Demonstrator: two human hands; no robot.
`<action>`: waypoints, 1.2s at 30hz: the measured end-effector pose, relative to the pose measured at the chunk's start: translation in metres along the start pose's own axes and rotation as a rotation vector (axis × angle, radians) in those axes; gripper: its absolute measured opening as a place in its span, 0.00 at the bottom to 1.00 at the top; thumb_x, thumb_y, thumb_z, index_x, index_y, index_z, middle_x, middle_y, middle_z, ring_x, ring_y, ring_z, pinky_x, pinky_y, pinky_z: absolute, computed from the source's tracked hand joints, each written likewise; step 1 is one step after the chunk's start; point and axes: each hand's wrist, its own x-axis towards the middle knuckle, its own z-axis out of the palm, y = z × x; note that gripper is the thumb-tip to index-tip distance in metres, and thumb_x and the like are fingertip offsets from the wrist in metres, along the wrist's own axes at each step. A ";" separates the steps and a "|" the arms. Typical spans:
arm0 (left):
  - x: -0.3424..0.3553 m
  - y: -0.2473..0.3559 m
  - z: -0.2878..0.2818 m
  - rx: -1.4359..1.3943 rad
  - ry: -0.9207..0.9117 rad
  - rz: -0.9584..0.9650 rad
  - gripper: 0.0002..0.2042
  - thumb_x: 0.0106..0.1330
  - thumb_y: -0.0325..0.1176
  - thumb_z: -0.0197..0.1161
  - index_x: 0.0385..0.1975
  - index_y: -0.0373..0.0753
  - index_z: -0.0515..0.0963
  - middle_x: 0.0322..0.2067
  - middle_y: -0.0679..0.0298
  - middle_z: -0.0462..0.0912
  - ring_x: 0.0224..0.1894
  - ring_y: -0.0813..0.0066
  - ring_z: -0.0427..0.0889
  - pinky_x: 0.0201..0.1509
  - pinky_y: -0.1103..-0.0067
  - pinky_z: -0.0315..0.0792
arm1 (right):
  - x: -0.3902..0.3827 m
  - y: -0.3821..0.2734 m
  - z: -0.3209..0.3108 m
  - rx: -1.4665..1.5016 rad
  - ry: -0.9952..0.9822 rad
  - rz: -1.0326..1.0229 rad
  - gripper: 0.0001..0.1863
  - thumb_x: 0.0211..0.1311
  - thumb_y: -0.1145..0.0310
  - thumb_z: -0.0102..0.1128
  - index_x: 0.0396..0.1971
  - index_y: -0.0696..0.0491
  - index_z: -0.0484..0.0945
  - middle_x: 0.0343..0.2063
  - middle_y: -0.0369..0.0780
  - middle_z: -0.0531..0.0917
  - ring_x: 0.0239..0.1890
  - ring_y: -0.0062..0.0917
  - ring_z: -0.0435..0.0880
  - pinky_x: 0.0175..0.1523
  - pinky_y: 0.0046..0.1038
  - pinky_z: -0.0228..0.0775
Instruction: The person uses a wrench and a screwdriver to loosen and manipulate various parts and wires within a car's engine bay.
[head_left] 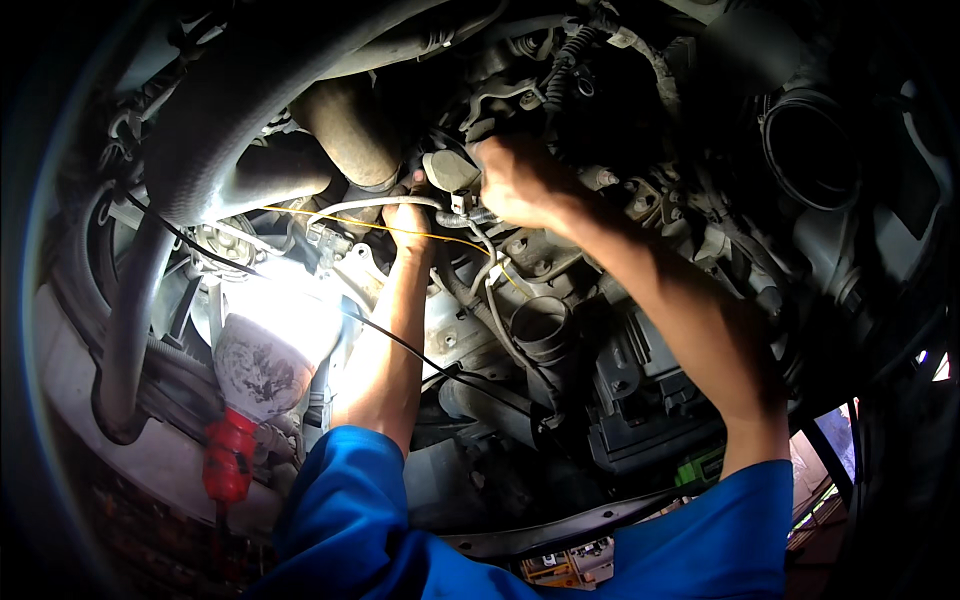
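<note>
Blue sleeves (pixel 345 495), grey part (pixel 450 171) between hands (pixel 407 218) (pixel 512 178), right curled, left half-hidden, grips unclear

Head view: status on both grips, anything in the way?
Left grip left of pale rounded part, right grip at its right; holds unclear. Yellow wire and black cable cross in front of left arm.

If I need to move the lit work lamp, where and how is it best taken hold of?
Best, I think, by the red handle, gripped round its middle from the lower left. It is narrower than the pale, flared housing above it and points down, away from the glowing end, which may be hot. The left forearm is to the housing's right, so that side looks tighter.
</note>
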 end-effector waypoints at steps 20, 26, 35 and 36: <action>-0.001 -0.002 -0.001 0.062 0.026 0.010 0.10 0.61 0.36 0.68 0.26 0.37 0.79 0.26 0.69 0.80 0.28 0.80 0.73 0.34 0.82 0.68 | 0.006 0.023 -0.020 0.627 -0.323 0.245 0.23 0.68 0.65 0.46 0.58 0.60 0.56 0.21 0.37 0.76 0.13 0.15 0.70 0.13 0.19 0.61; -0.004 0.001 0.004 0.038 0.003 0.010 0.10 0.61 0.37 0.68 0.27 0.36 0.80 0.26 0.69 0.80 0.28 0.80 0.73 0.35 0.82 0.68 | 0.012 0.028 -0.025 0.560 -0.343 0.242 0.22 0.68 0.66 0.46 0.57 0.62 0.57 0.20 0.39 0.76 0.13 0.17 0.72 0.13 0.18 0.62; -0.001 -0.003 0.003 0.091 0.031 -0.014 0.09 0.61 0.37 0.69 0.28 0.37 0.80 0.27 0.69 0.80 0.29 0.80 0.73 0.35 0.81 0.68 | 0.013 0.031 0.002 -0.029 -0.087 -0.092 0.17 0.66 0.70 0.49 0.53 0.58 0.71 0.35 0.47 0.80 0.38 0.37 0.82 0.48 0.36 0.74; -0.001 -0.002 0.002 0.098 0.038 -0.015 0.09 0.61 0.37 0.69 0.28 0.37 0.80 0.27 0.69 0.80 0.29 0.80 0.73 0.35 0.81 0.68 | 0.012 0.028 0.002 -0.048 -0.076 -0.104 0.17 0.65 0.71 0.50 0.53 0.58 0.72 0.38 0.48 0.80 0.42 0.39 0.81 0.51 0.37 0.73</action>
